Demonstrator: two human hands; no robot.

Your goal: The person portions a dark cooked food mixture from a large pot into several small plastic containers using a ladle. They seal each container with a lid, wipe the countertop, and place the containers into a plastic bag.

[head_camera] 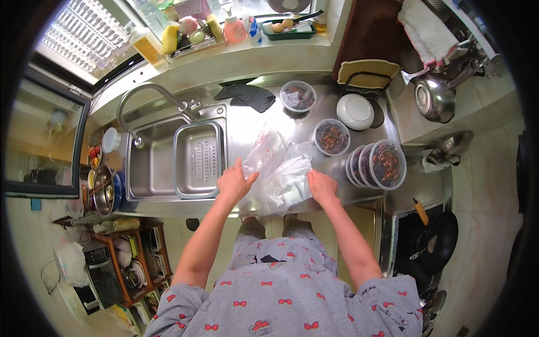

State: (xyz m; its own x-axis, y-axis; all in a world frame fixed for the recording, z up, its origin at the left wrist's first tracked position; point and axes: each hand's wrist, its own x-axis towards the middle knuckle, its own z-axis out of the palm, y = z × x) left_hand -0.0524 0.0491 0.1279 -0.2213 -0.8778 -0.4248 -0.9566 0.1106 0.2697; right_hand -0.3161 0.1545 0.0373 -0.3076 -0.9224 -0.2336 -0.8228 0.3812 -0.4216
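Observation:
A clear plastic bag [280, 172] lies crumpled on the steel counter in front of me. My right hand [322, 185] pinches its right edge, fingers closed. At the bag's left side is my left hand [236, 181], thumb and index finger spread apart, with no clear hold on the plastic. To the right, several round clear containers of reddish-brown food stand stacked and leaning, the nearest lidded container [387, 164] on top. Another such container [332, 137] sits just beyond my right hand, and one more [298, 97] stands farther back. White bowls [355, 111] rest upside down beside them.
On the left is a steel sink [153, 164] with a drain basket [198, 160] and a curved faucet [147, 86]. A dark cloth [248, 96] lies at the back. A black wok [440, 242] sits on the stove at the lower right.

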